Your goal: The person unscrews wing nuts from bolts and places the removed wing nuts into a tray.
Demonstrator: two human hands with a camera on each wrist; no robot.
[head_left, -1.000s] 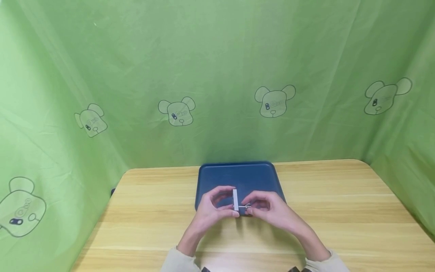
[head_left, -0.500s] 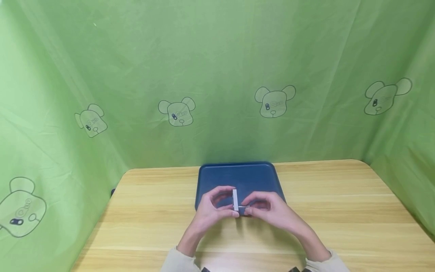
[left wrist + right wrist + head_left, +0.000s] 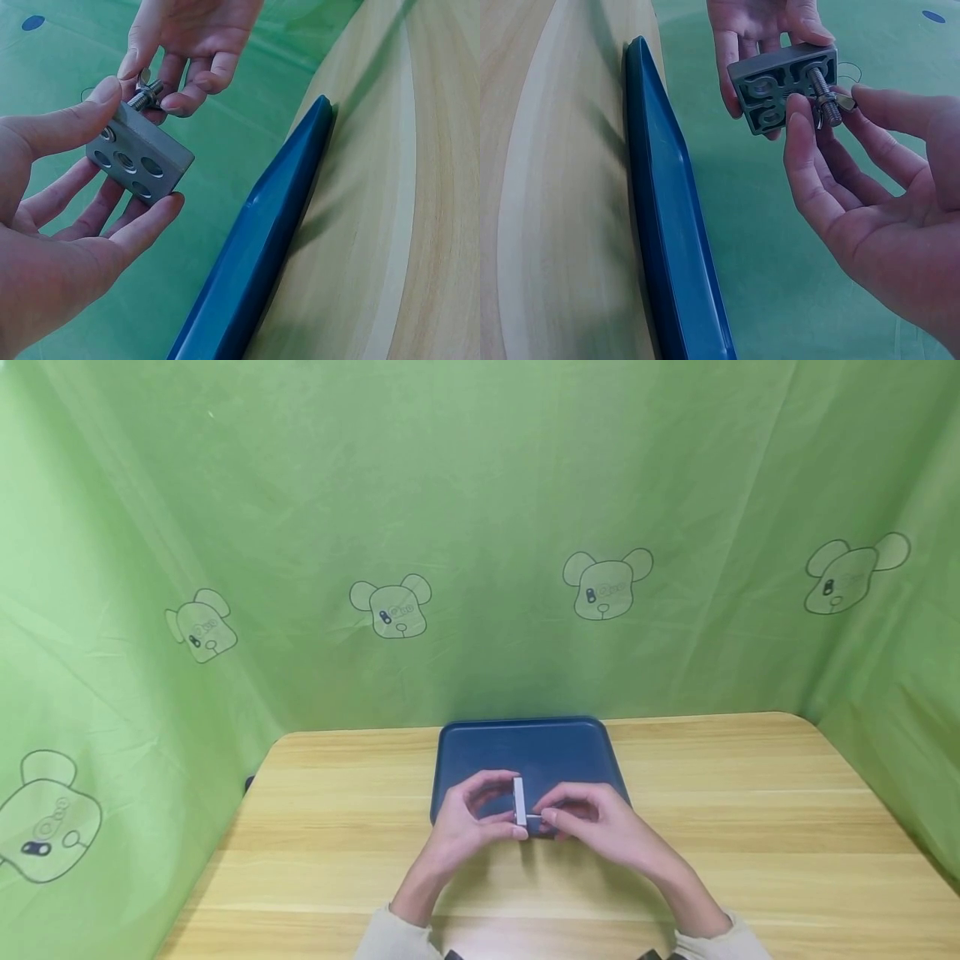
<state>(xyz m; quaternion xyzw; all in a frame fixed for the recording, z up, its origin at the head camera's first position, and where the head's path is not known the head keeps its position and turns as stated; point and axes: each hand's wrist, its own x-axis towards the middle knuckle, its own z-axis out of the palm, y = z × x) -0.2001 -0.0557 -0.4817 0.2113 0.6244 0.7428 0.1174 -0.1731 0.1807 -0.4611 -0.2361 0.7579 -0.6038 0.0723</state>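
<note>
My left hand holds a small grey block by its edges, thumb on one side and fingers on the other. Round holes go through its face, and the opposite side is ribbed and hollowed, as seen in the right wrist view. A threaded bolt sticks out of that ribbed side near one corner. On the bolt's shaft sits a wing nut, short of the bolt's tip. Thumb and fingers of my right hand pinch the wing nut. Both hands are raised above the near part of the tray.
A blue tray with a low rim lies on the wooden table beneath and behind the hands. Green curtains with bear-head outlines stand round the back and sides. A thin thread-like loop shows beside the block.
The right thumb and fingers have shifted around the wing nut, the thumb now higher and further left. Left hand and block have stayed in place.
</note>
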